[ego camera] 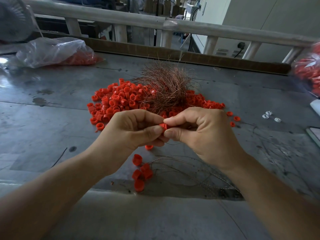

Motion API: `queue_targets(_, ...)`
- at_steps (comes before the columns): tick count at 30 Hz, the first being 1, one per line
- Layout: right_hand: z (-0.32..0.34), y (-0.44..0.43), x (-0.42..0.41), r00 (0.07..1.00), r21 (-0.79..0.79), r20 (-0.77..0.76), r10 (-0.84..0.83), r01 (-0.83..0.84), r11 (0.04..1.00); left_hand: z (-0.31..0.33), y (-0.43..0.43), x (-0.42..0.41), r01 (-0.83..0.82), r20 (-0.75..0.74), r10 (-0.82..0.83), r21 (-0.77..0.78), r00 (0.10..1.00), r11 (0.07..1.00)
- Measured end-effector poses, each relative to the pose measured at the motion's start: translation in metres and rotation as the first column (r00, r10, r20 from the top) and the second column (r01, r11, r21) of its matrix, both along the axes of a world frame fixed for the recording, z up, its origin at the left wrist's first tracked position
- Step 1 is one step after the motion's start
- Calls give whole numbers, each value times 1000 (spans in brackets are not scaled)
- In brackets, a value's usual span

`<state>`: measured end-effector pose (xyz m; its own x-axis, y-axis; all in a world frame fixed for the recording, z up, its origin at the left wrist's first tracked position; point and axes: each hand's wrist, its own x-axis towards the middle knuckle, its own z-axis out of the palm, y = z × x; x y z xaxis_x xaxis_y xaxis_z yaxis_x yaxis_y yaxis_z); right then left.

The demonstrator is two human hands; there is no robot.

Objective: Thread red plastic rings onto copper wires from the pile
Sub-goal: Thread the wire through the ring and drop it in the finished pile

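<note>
Left hand [136,130] and right hand [199,134], fingers curled, together pinch 1 red ring [163,126] just nearside of the pile [114,101]. The wire end is apparently hidden in the grip. Risk: unseen, the thin wire buckles or misses the bore and the ring slips free.

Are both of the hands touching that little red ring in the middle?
Touching. In the head view the left hand pinches the red ring from one side, and the right hand has its fingertips pressed against the other side.
</note>
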<state>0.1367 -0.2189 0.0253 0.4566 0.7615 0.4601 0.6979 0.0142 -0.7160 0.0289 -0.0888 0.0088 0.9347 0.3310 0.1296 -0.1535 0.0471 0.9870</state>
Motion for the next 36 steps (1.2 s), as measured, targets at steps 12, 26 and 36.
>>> queue_targets(12,-4,1,0,993,55,114,16,-22,998,0,0,-3,-10,-6,11,10,1000,1000)
queue_targets(26,4,-3,1,980,25,-91,177,-176,984,3,5,-4,190,0,-192,-138,981,972)
queue_targets(36,8,-2,-1,972,-193,113,205,-181,964,3,1,-6,186,65,-181,-87,981,979)
